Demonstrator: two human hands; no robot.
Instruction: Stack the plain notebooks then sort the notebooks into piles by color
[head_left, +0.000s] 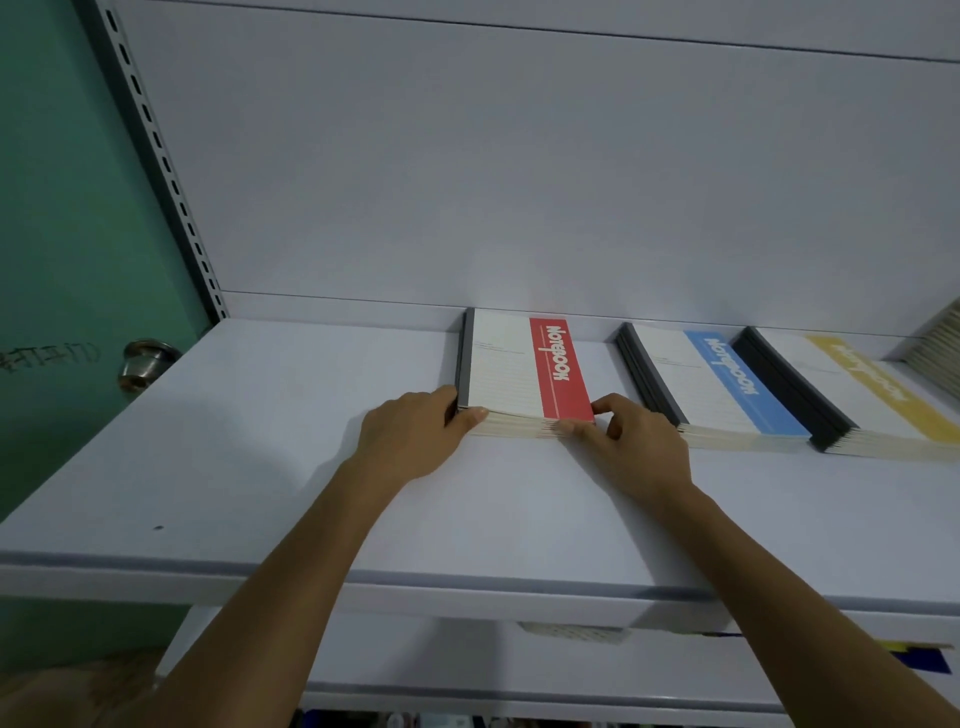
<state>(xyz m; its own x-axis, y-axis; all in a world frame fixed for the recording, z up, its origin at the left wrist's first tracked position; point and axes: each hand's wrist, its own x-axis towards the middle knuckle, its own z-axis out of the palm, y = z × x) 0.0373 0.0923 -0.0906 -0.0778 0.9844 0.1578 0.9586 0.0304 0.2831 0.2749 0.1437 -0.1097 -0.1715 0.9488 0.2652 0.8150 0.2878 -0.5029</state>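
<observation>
Forearms (291, 545) are being held out over the shelf (234, 467) front edge; red notebook stack (519, 369), by the back edge, is being pinched at its near corners by left hand (410, 441) and right hand (636, 441).

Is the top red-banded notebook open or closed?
Closed: the red-banded white notebook lies flat on its pile, cover up, no page spread showing.

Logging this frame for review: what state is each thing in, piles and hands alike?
red pile: stacked flat on the shelf, held at both near corners.
blue pile: stacked flat, untouched, apart from the red pile.
yellow pile: stacked flat, untouched, close beside the blue pile.
left hand: grips the red pile at its near left corner.
right hand: pinches the red pile at its near right corner.
</observation>
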